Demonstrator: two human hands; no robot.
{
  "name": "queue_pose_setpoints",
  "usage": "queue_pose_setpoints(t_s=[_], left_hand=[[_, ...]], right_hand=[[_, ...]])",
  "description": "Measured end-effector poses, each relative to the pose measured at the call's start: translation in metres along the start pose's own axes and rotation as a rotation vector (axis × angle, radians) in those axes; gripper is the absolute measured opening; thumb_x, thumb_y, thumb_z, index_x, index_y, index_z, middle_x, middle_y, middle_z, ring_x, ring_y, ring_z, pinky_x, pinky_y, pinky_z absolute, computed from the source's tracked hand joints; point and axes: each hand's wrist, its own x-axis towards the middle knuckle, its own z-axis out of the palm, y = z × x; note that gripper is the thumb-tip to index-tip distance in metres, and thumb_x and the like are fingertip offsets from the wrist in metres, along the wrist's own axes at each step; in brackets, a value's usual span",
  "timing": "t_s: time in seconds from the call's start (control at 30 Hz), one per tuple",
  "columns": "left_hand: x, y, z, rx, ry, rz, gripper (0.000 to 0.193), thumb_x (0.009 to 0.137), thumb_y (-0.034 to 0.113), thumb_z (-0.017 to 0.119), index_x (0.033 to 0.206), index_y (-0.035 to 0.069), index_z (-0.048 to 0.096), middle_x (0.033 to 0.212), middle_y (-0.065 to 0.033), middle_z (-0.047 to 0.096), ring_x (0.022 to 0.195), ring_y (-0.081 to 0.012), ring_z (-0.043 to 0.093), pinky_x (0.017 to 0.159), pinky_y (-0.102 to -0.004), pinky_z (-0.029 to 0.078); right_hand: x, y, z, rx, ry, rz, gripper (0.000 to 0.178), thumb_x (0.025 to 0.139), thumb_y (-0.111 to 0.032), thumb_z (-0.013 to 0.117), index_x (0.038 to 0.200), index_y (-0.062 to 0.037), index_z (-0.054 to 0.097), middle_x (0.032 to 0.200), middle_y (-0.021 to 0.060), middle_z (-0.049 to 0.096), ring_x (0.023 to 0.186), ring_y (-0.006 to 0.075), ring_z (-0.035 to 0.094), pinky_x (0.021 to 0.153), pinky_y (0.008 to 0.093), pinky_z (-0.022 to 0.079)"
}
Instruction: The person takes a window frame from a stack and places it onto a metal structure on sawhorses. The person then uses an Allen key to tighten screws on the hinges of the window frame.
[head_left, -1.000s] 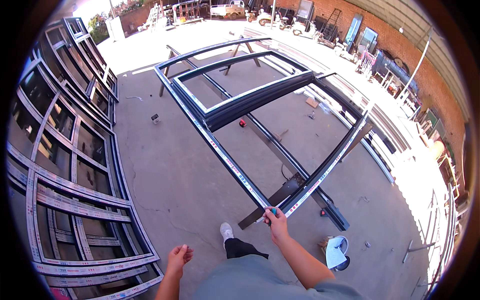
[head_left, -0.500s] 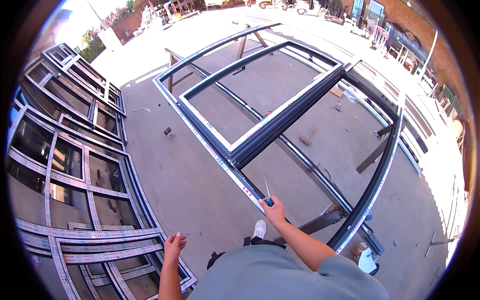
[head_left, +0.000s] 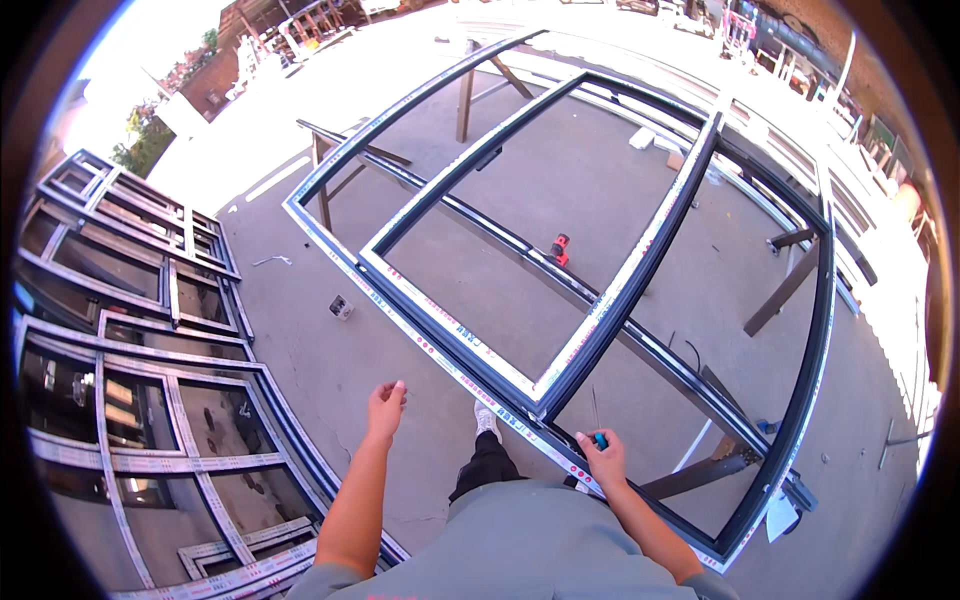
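Gripping teal-handled screwdriver [head_left: 600, 439] in right hand [head_left: 608, 462], aimed far, just beside near-left side of dark window frame [head_left: 426, 346]. Holding left hand [head_left: 386, 409] out, left of frame, half-open, loosely curled.

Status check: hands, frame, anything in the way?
Right hand gripping teal-handled screwdriver. Left hand loosely curled, nothing visible in it. Large frame lying across long beam. Red tool visible through frame opening, apart from both hands.

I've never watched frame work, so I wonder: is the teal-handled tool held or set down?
Held. The right hand grips the teal-handled tool, which points forward, away from the body.
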Motion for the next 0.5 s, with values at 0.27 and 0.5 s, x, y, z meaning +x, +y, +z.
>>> queue_pose_setpoints(t_s=[0.27,0.5], left_hand=[[0.307,0.082,-0.018,0.543,0.323,0.481,0.065,0.1,0.049,0.062,0.136,-0.005,0.057,0.135,-0.0258,0.058,0.126,-0.0398,0.055,0.107,-0.0464,0.043],[0.448,0.14,-0.018,0.493,-0.172,0.008,0.089,0.095,0.074,0.049,0.147,0.002,0.054,0.144,-0.0194,0.058,0.131,-0.0343,0.055,0.112,-0.0435,0.039]], right_hand=[[0.031,-0.047,0.077,-0.167,0.309,0.059,0.048,0.081,-0.042,0.086,0.09,0.0007,0.067,0.086,0.0116,0.063,0.081,0.0245,0.063,0.076,0.036,0.051],[0.038,-0.084,0.1,-0.043,0.36,0.354,0.059,0.077,-0.055,0.086,0.089,-0.0004,0.066,0.087,0.0139,0.067,0.082,0.0226,0.065,0.076,0.0356,0.054]])
